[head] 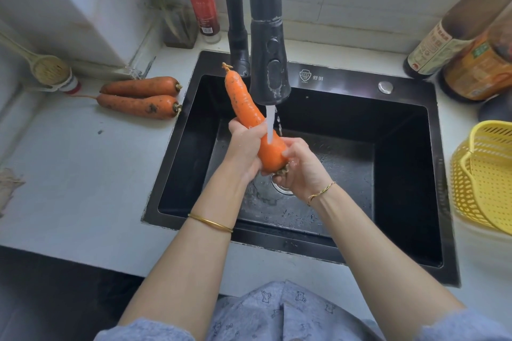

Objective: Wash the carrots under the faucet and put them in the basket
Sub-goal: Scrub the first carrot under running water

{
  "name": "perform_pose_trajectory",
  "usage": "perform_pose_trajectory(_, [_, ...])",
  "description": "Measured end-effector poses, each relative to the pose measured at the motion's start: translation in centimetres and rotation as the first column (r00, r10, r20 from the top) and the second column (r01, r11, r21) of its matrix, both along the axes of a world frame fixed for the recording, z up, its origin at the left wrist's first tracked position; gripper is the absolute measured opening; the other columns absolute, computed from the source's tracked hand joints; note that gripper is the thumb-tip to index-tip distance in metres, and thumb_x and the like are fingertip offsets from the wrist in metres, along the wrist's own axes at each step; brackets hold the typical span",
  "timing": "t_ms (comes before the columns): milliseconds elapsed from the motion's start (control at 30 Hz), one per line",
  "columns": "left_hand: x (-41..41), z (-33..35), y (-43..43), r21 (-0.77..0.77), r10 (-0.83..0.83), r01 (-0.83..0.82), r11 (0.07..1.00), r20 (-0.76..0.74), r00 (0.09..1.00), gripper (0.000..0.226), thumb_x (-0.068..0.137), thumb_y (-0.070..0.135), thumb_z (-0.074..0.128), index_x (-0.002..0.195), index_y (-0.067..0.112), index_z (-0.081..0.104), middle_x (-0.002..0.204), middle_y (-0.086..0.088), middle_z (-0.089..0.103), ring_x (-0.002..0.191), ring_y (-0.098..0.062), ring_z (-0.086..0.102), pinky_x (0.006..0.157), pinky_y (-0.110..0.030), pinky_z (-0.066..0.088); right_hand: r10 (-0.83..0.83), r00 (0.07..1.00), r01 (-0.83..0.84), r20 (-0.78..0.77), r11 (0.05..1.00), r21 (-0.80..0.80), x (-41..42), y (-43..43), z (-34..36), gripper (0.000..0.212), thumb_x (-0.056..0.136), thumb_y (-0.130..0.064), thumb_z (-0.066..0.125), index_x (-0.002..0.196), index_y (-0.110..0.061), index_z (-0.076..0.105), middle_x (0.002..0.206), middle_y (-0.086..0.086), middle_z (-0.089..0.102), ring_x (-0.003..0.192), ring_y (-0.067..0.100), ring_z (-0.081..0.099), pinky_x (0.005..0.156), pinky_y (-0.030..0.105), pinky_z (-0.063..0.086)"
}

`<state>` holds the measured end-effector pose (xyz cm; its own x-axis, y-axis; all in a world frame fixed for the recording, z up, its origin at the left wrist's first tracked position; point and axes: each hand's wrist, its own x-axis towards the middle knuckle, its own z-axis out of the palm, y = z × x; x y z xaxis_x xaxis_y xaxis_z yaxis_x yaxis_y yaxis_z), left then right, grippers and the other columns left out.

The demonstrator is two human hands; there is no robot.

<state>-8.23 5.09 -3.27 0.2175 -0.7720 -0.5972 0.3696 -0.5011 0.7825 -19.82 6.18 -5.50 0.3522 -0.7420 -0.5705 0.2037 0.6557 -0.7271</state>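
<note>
A long orange carrot (245,104) is held tilted over the black sink (401,147), with a stream of water from the black faucet (270,63) hitting its middle. My left hand (245,147) grips the carrot's middle from the left. Around the thick stem end, my right hand (300,167) curls from the right. Two dirty carrots (140,97) lie side by side on the white counter, left of the sink. The yellow perforated basket (484,174) stands on the counter at the right edge, partly cut off by the frame.
A clear bottle with a red label (202,0) stands behind the sink at the left. Brown sauce bottles (457,44) crowd the back right corner. A wooden slotted spoon (41,63) lies at the far left. The sink drain (281,188) shows below my hands.
</note>
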Motion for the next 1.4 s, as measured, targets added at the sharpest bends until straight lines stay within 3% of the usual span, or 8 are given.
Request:
perform_pose_trajectory(167, [0.2,-0.1,-0.3,0.012,0.03,-0.03,0.999,-0.037,0.999,0.051,0.096,0.008,0.054,0.138,0.012,0.025,0.126,-0.016,0.051,0.098,-0.024,0.06,0.076,-0.045,0.053,0.014,1.0,-0.014,0.019,0.999,-0.038,-0.2,0.2,0.1,0.054,0.066,-0.015,0.05,0.12,-0.011,0.044,0.104,0.016,0.058,0.062,0.025,0.061,0.047,0.026,0.038])
perform_pose_trajectory(300, [0.7,-0.6,-0.7,0.02,0.068,-0.067,0.998,-0.084,0.994,0.049,0.097,0.01,0.056,0.138,0.005,0.029,0.13,-0.02,0.051,0.106,-0.029,0.061,0.084,-0.049,0.054,0.022,0.999,-0.019,0.048,0.998,-0.057,-0.5,0.1,-0.2,0.06,0.06,-0.001,0.049,0.119,-0.011,0.044,0.117,0.023,0.051,0.067,0.03,0.064,0.044,0.027,0.043])
perform_pose_trajectory(533, [1.3,-1.3,-0.9,0.075,0.155,-0.142,0.987,-0.199,0.968,0.058,0.096,0.023,0.06,0.143,0.004,0.033,0.134,-0.021,0.055,0.113,-0.034,0.062,0.094,-0.056,0.051,-0.043,0.991,0.05,0.13,0.997,-0.056,-0.4,0.7,-0.1,0.048,0.073,-0.013,0.052,0.121,-0.017,0.048,0.108,0.012,0.056,0.069,0.021,0.062,0.05,0.026,0.049])
perform_pose_trajectory(667, [1.5,-1.4,-0.7,0.095,0.16,-0.14,0.986,-0.244,0.957,0.052,0.099,0.025,0.055,0.143,0.003,0.037,0.13,-0.02,0.057,0.109,-0.034,0.064,0.081,-0.05,0.055,-0.111,0.981,0.112,0.156,0.994,0.0,0.7,0.9,0.1,0.044,0.076,-0.023,0.05,0.119,-0.02,0.047,0.106,0.011,0.053,0.063,0.014,0.055,0.052,0.026,0.042])
perform_pose_trajectory(833, [2.0,-1.7,-0.5,0.14,0.164,-0.129,0.982,-0.281,0.946,0.056,0.1,0.029,0.053,0.146,0.003,0.032,0.132,-0.022,0.055,0.111,-0.038,0.062,0.092,-0.055,0.052,-0.104,0.981,0.109,0.161,0.994,-0.026,1.4,1.5,0.0,0.046,0.073,-0.014,0.048,0.118,-0.021,0.044,0.11,0.013,0.049,0.066,0.015,0.051,0.049,0.024,0.043])
perform_pose_trajectory(1100, [1.8,-1.7,-0.8,0.15,0.206,-0.165,0.975,-0.329,0.921,0.059,0.1,0.031,0.053,0.148,0.005,0.03,0.133,-0.021,0.055,0.107,-0.037,0.063,0.078,-0.052,0.054,-0.17,0.979,0.173,0.114,0.985,-0.022,2.0,1.1,0.7,0.042,0.071,-0.019,0.05,0.113,-0.022,0.046,0.106,0.01,0.049,0.07,0.015,0.047,0.052,0.025,0.041])
perform_pose_trajectory(1233, [1.9,-1.9,-0.8,0.156,0.213,-0.169,0.973,-0.34,0.916,0.062,0.099,0.031,0.055,0.148,0.005,0.029,0.134,-0.022,0.054,0.108,-0.037,0.063,0.082,-0.054,0.055,-0.191,0.975,0.192,0.11,0.981,0.005,2.2,1.1,0.9,0.044,0.071,-0.02,0.052,0.115,-0.021,0.048,0.102,0.01,0.051,0.068,0.014,0.048,0.051,0.024,0.04])
perform_pose_trajectory(1400, [1.8,-2.2,-0.8,0.146,0.245,-0.208,0.967,-0.319,0.916,0.059,0.098,0.029,0.057,0.146,0.006,0.032,0.133,-0.021,0.055,0.111,-0.036,0.062,0.074,-0.05,0.055,-0.211,0.966,0.206,0.147,0.977,0.052,2.4,0.6,1.8,0.017,0.07,-0.018,0.051,0.085,-0.02,0.06,0.078,0.004,0.052,0.048,0.007,0.044,0.047,0.021,0.032])
